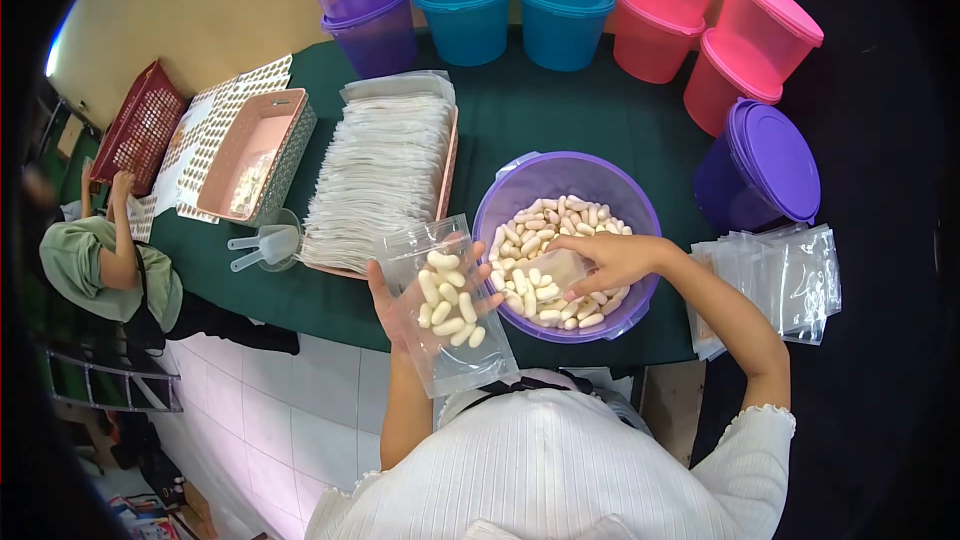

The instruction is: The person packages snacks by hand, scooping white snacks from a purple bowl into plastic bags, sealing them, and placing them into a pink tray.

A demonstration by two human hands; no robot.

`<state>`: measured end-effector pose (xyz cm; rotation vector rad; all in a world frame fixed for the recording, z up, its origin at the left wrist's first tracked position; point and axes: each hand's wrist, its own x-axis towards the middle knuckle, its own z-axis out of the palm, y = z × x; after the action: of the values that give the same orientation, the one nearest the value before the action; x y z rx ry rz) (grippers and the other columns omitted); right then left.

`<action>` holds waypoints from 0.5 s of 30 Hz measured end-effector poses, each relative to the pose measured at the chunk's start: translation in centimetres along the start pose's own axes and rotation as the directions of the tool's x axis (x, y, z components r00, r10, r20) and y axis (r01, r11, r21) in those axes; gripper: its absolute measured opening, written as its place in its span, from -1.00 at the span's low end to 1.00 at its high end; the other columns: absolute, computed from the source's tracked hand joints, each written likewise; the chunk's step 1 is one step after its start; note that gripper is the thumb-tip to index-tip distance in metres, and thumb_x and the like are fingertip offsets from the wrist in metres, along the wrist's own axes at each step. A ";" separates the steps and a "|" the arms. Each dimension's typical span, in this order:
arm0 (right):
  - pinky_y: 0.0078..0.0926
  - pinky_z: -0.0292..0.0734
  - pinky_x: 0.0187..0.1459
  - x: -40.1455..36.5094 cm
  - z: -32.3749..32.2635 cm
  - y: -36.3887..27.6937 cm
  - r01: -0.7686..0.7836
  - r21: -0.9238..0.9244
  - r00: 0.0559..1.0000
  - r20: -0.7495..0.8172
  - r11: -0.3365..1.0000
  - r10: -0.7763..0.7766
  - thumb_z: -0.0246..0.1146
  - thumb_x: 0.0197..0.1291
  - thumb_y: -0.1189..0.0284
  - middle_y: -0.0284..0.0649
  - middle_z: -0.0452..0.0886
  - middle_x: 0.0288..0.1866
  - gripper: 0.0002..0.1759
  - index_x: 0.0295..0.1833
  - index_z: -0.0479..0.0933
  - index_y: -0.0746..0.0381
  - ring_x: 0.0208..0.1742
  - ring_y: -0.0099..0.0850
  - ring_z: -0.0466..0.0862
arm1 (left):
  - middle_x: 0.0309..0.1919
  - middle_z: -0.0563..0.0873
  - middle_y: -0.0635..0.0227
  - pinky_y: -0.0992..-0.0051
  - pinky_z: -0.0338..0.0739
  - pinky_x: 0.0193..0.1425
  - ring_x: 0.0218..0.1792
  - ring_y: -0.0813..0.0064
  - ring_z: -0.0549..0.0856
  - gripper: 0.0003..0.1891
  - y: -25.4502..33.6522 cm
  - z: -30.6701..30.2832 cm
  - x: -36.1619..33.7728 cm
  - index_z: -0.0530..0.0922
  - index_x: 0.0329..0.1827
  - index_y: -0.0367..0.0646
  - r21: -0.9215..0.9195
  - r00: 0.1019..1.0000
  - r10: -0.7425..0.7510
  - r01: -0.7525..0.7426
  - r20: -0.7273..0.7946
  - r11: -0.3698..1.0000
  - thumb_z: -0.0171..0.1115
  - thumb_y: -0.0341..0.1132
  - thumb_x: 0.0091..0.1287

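My left hand (384,302) holds a clear plastic pouch (452,377), with its fingers spread behind the film. Several cream-coloured, oblong pieces (449,308) lie inside the pouch. Beside it stands a purple tub (652,210), partly filled with similar cream and pinkish pieces (565,212). My right hand (612,258) reaches into this tub, its fingers closed around a translucent scoop (562,265). The scoop's front end sits among the pieces, and part of its handle is hidden by the hand.
A basket of stacked, packed pouches (375,165) stands at left, beside a pink basket (228,165) and spare scoops (270,245). Flat pouches (770,285) lie at right near a lidded purple container (755,165). Stacked coloured containers (565,30) line the back. Another person (110,260) is at far left.
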<state>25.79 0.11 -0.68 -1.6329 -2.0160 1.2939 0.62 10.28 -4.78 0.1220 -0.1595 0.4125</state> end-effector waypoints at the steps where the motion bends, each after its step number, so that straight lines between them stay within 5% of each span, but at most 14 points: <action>1: -0.40 0.44 -0.25 0.1 -0.1 -0.3 0.000 -0.003 1.000 -0.003 1.000 0.000 0.23 -0.01 0.06 0.01 0.53 -0.31 -0.25 0.20 0.15 0.23 -0.27 -0.24 0.57 | 0.29 0.05 0.00 -0.14 -0.19 0.28 0.25 -0.04 0.17 -0.03 0.0 0.0 0.0 -0.02 0.32 -0.17 0.001 1.000 -0.007 0.007 0.011 1.000 -0.05 0.38 0.00; 3: -0.40 0.38 -0.06 0.3 -0.3 -1.2 -0.171 0.038 0.979 0.118 0.985 0.165 0.24 -0.04 0.06 0.08 0.46 -0.07 -0.21 0.22 0.13 0.23 -0.07 -0.18 0.51 | 0.29 0.06 0.00 -0.14 -0.18 0.28 0.25 -0.03 0.17 -0.03 0.0 0.1 0.2 -0.01 0.32 -0.18 0.010 1.000 -0.008 0.008 0.014 1.000 -0.07 0.38 0.00; 7: -0.39 0.37 -0.04 0.6 -0.2 -0.6 -0.172 0.083 0.978 0.133 0.982 0.160 0.23 -0.04 0.04 0.09 0.43 -0.02 -0.20 0.22 0.12 0.25 -0.03 -0.18 0.49 | 0.28 0.06 -0.03 -0.12 -0.17 0.28 0.25 -0.01 0.18 -0.02 0.2 0.2 0.2 0.01 0.31 -0.21 0.012 0.998 -0.048 0.048 0.038 0.999 -0.09 0.40 0.01; 11: -0.40 0.34 0.00 0.2 -0.7 -0.3 -0.120 0.152 0.992 0.049 0.981 0.114 0.23 0.01 0.08 0.02 0.39 0.01 -0.27 0.21 0.14 0.23 0.03 -0.24 0.44 | 0.27 0.08 -0.06 -0.13 -0.16 0.27 0.23 -0.03 0.21 -0.05 0.2 1.3 0.1 0.01 0.31 -0.22 0.018 0.995 -0.082 0.081 0.055 0.997 -0.14 0.38 0.05; 15: -0.40 0.33 0.05 -0.6 -3.1 -1.2 -0.067 0.122 0.995 -0.071 0.990 0.076 0.25 -0.04 0.05 -0.01 0.41 0.05 -0.24 0.20 0.18 0.23 0.08 -0.25 0.43 | 0.20 0.16 -0.20 -0.18 0.05 0.18 0.17 -0.10 0.28 -0.08 0.0 1.7 0.2 0.04 0.27 -0.33 -0.052 0.983 -0.183 0.185 0.031 0.981 -0.23 0.35 0.12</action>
<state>27.23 1.10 2.24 -1.6867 -1.8153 1.3291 0.55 10.12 -3.06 0.0877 -0.1833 0.2218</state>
